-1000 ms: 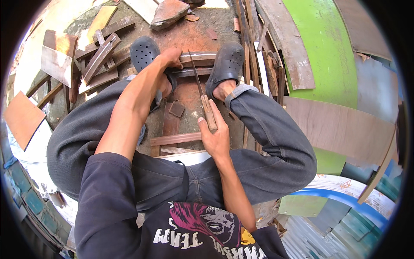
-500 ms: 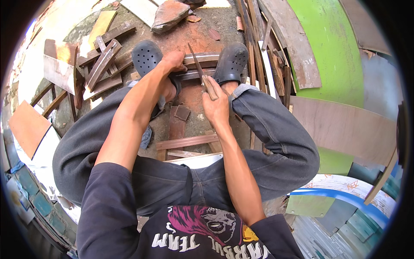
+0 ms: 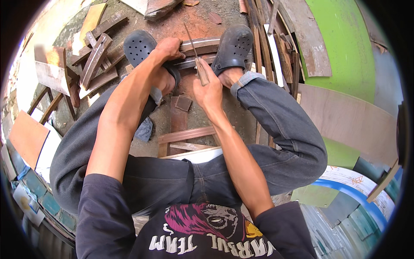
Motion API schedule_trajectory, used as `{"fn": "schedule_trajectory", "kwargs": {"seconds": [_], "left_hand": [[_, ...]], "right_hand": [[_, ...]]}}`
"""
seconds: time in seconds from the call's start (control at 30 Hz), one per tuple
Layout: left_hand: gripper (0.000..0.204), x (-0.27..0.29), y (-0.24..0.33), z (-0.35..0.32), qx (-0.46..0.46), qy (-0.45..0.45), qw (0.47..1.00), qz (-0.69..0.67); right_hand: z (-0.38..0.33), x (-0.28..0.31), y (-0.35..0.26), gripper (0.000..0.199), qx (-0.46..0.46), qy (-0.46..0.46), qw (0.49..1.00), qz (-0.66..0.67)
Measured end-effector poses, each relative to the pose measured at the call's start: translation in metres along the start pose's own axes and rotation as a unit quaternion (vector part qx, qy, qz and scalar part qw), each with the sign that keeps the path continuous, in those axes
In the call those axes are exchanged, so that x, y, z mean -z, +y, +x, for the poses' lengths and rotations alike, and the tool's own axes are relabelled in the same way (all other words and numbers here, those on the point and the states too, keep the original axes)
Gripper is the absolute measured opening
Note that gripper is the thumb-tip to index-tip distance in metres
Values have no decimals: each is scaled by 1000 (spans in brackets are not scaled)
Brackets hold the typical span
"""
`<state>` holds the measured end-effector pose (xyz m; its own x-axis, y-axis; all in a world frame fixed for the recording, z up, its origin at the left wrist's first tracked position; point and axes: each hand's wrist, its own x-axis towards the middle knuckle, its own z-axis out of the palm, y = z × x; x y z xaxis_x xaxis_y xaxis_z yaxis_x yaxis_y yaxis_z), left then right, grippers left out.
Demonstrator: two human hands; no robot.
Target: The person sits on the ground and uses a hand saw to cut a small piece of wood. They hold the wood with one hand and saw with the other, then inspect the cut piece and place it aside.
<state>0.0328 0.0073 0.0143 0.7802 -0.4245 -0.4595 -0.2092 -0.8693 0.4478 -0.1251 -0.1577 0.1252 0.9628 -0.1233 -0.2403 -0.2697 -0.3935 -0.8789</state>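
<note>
My right hand point(image 3: 208, 90) is closed around the wooden handle of a handsaw point(image 3: 201, 74). The narrow dark blade is seen nearly edge-on and points away from me, crossing a wooden strip point(image 3: 205, 45). This strip lies crosswise between my two shoes, the left shoe point(image 3: 140, 47) and the right shoe point(image 3: 235, 45). At its left end my left hand point(image 3: 169, 48) grips it, fingers curled over the wood. A second strip point(image 3: 196, 62) lies just on the near side of it. Whether the teeth are in a cut is too small to tell.
Wood offcuts point(image 3: 97, 60) are heaped at the left. Long strips point(image 3: 261, 43) and a green panel point(image 3: 345, 52) lie at the right. A small wooden frame point(image 3: 187, 135) is between my legs. A large stone point(image 3: 159, 8) sits at the far side.
The whole view has shifted a little. The saw has slid slightly forward and left, with a bit more blade beyond the strip. My left hand keeps its grip on the wood.
</note>
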Motion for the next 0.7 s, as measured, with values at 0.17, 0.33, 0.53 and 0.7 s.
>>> {"fn": "schedule_trajectory", "kwargs": {"seconds": [0.17,0.33,0.53,0.7], "left_hand": [[54,-7,-4,-7,5,17,1000,6],[53,-10,-4,-13,4,-2,1000,16],[46,-8,-3,3,-12,-25,1000,13],[43,-9,-12,-7,14,-10,1000,-6]], "right_hand": [[-54,42,-11,62,29,-29,999,-31],[-114,74,-4,63,44,-43,998,-30],[-6,-6,26,60,28,4,1000,2],[-81,44,5,63,46,-37,998,-25]]}}
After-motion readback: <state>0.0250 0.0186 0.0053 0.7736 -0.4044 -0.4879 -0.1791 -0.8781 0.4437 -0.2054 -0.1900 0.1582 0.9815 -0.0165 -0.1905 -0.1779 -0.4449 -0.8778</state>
